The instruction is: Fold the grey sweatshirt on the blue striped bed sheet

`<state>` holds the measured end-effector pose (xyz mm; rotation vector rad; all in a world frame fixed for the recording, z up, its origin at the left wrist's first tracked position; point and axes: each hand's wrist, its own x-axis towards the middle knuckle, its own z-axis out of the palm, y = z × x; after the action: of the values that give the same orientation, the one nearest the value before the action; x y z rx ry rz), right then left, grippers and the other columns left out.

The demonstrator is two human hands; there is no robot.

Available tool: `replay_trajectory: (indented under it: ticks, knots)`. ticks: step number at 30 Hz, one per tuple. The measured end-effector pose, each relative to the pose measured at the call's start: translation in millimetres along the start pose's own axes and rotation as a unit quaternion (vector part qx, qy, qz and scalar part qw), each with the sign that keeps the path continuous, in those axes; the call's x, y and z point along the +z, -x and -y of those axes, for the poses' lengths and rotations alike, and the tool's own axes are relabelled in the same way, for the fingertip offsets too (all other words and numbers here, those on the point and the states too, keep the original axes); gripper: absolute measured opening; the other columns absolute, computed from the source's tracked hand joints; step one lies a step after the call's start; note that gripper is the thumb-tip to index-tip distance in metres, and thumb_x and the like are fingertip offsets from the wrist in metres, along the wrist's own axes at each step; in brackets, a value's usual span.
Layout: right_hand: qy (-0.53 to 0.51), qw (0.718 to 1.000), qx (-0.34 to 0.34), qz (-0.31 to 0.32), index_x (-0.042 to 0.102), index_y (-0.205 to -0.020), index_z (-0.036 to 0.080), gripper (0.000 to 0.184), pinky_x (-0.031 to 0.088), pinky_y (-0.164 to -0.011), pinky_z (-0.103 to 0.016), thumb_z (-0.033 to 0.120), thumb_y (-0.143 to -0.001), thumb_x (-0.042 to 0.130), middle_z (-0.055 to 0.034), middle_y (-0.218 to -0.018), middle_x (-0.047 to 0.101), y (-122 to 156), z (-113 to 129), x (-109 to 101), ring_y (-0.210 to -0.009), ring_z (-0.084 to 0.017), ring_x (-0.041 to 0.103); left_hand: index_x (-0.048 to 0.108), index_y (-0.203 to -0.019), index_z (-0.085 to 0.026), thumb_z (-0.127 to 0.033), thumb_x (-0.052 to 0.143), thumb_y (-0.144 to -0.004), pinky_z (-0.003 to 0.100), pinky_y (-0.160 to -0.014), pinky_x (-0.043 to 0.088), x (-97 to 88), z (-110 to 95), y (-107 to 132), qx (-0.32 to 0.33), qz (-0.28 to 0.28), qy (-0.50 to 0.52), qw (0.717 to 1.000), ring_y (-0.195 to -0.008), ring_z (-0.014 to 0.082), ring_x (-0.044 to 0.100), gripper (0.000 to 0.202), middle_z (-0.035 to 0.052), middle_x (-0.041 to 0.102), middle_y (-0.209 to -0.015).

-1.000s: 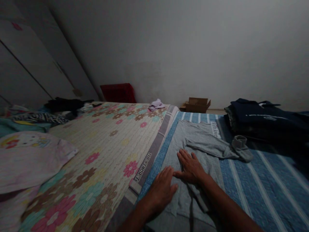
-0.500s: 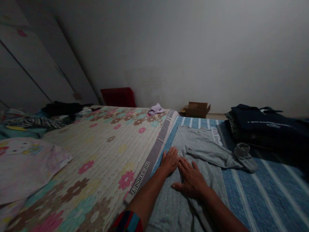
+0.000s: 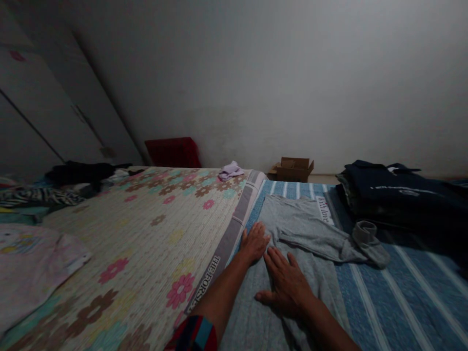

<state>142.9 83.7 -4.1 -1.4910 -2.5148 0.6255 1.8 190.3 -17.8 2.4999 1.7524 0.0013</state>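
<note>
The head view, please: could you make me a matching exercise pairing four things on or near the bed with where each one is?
Things:
1. grey garment
2. cardboard box
3. dark folded clothes
4. lilac cloth

Places:
A. at the far end of the floral mat
B. under both hands, left hand and right hand
C. on the floor by the wall
D. stacked at the right on the striped blue cover

Pairs: 1-B, 2-C, 3-D, 4-A
</note>
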Motion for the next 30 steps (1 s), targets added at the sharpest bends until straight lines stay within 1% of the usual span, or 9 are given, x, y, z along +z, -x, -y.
replay_trajectory:
  ticks: [3,9,14,17,20,23,27,30]
  knots:
    - [-0.007,1.0,-0.004,-0.001,0.012,-0.147,0.009,0.102,-0.001,-0.11,-0.055,0.079,-0.075,0.034,-0.0135,-0.153,0.004,-0.2,-1.0,0.9,-0.141,-0.029,0.002,0.022,-0.145,-0.013,-0.047,0.015,-0.094,0.055,-0.111,0.013,-2.2,-0.6,-2.2,-0.001,0.027,-0.002,1.0,-0.141,0.025,0.006,0.062,0.0112,0.014,-0.154]
    - [-0.014,1.0,0.001,-0.003,0.011,-0.147,0.011,0.105,-0.002,-0.11,-0.055,0.081,-0.073,0.035,-0.0124,-0.153,0.003,-0.3,-0.3,0.1,-0.141,-0.028,0.001,0.021,-0.146,-0.016,-0.049,0.016,-0.094,0.054,-0.11,0.01,-8.3,-3.5,-0.1,-0.009,0.047,-0.003,0.999,-0.142,0.0237,0.002,0.061,0.0105,0.013,-0.154]
    - [-0.012,1.0,0.003,-0.004,0.011,-0.147,0.01,0.104,-0.002,-0.11,-0.054,0.08,-0.074,0.034,-0.0124,-0.153,0.003,0.9,0.7,-0.8,-0.141,-0.028,0.001,0.029,-0.143,-0.021,-0.048,0.015,-0.094,0.058,-0.108,0.012,-8.6,-3.0,0.2,0.004,0.045,-0.003,0.999,-0.142,0.0259,0.004,0.058,0.0098,0.018,-0.153]
    - [-0.011,1.0,0.002,-0.006,0.011,-0.147,0.01,0.105,-0.002,-0.11,-0.054,0.081,-0.073,0.034,-0.0127,-0.153,0.003,1.3,0.6,-0.8,-0.141,-0.028,0.001,0.031,-0.142,-0.023,-0.049,0.016,-0.094,0.058,-0.108,0.012,-8.6,-3.1,0.2,0.012,0.037,0.0,0.999,-0.141,0.0266,0.006,0.056,0.0098,0.02,-0.153]
    - [-0.008,1.0,0.001,-0.005,0.012,-0.147,0.011,0.105,-0.002,-0.11,-0.054,0.08,-0.073,0.035,-0.0127,-0.153,0.003,1.0,0.0,-0.9,-0.141,-0.028,0.001,0.034,-0.141,-0.023,-0.049,0.016,-0.094,0.058,-0.109,0.011,-9.1,-3.4,1.1,0.013,0.04,-0.003,0.999,-0.141,0.0269,0.006,0.056,0.0095,0.02,-0.153]
    - [-0.01,1.0,-0.001,-0.004,0.01,-0.147,0.011,0.105,-0.001,-0.11,-0.054,0.08,-0.073,0.035,-0.0128,-0.153,0.003,0.3,-0.5,-1.2,-0.141,-0.028,0.001,0.038,-0.139,-0.024,-0.047,0.016,-0.095,0.058,-0.108,0.01,-8.5,-2.3,2.1,0.028,0.041,-0.011,0.999,-0.141,0.0275,0.006,0.054,0.0087,0.019,-0.153]
    - [-0.004,1.0,0.0,-0.002,0.013,-0.147,0.01,0.105,-0.001,-0.11,-0.055,0.08,-0.073,0.037,-0.0125,-0.153,0.003,0.1,0.0,-1.7,-0.141,-0.029,0.001,0.037,-0.139,-0.025,-0.048,0.017,-0.094,0.058,-0.109,0.009,-6.9,0.0,0.2,0.029,0.04,-0.007,0.999,-0.141,0.0274,0.005,0.055,0.0078,0.018,-0.153]
    - [0.003,1.0,-0.001,-0.007,0.014,-0.147,0.009,0.099,0.0,-0.11,-0.055,0.076,-0.077,0.035,-0.0131,-0.153,0.006,0.3,0.4,-1.6,-0.141,-0.028,0.002,0.034,-0.141,-0.02,-0.05,0.017,-0.094,0.057,-0.109,0.009,-8.0,-1.9,-1.9,0.022,0.035,0.0,0.999,-0.141,0.0273,0.005,0.058,0.0099,0.016,-0.154]
